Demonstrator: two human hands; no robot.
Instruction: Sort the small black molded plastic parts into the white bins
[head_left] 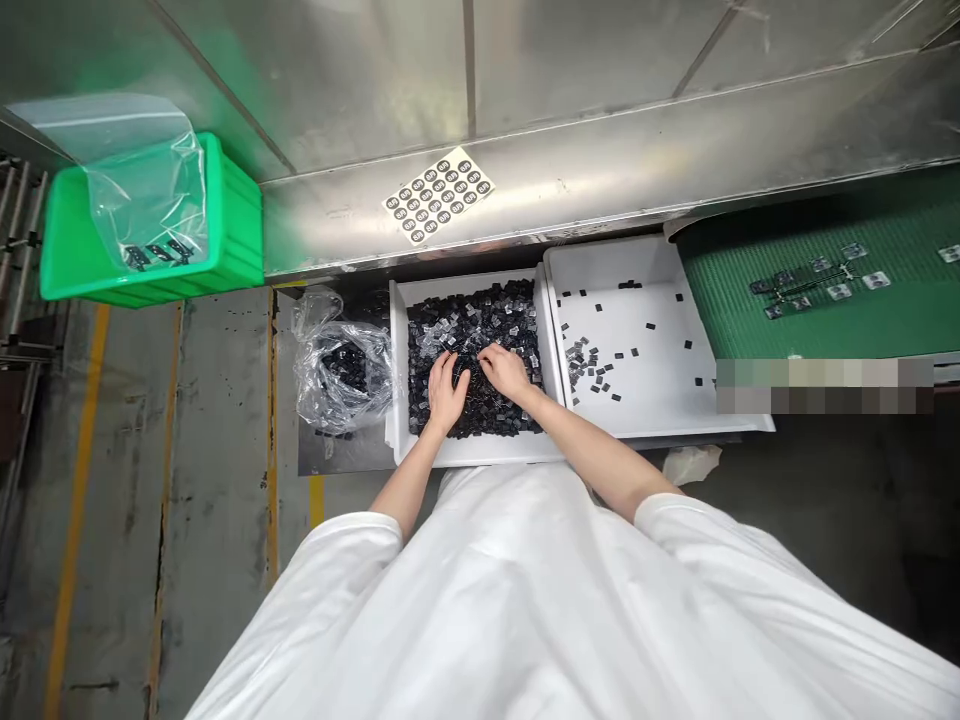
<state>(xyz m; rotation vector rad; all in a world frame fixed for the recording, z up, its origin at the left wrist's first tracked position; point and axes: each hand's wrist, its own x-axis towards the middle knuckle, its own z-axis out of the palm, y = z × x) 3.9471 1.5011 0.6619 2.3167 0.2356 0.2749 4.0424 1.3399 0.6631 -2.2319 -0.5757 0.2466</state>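
So, nearest the camera, a white shirt is filling the bottom of the view, and two bare forearms are angling out from its sleeves over the near wall of a white tray. That tray is holding a big heap of small black pieces, spread nearly wall to wall.

The left hand is resting at the middle of the heap, its thumb standing apart from its fingers. The right hand is sitting just beside it, back of the hand up, fingertips pointing down into the pieces. Can't tell if it's pinching one. The two hands aren't touching; a narrow gap is showing between them.

Just left of the tray, a crumpled clear bag is lying with more dark bits showing through. On the other side, a second white tray is holding a loose scatter of the same sort of black pieces, mostly bunching toward its left wall.

Farther out to the right, a green mat is carrying some small flat parts. A sheet of round dark stickers is lying on the metal ledge, and far left a green bin is holding a clear plastic bag.
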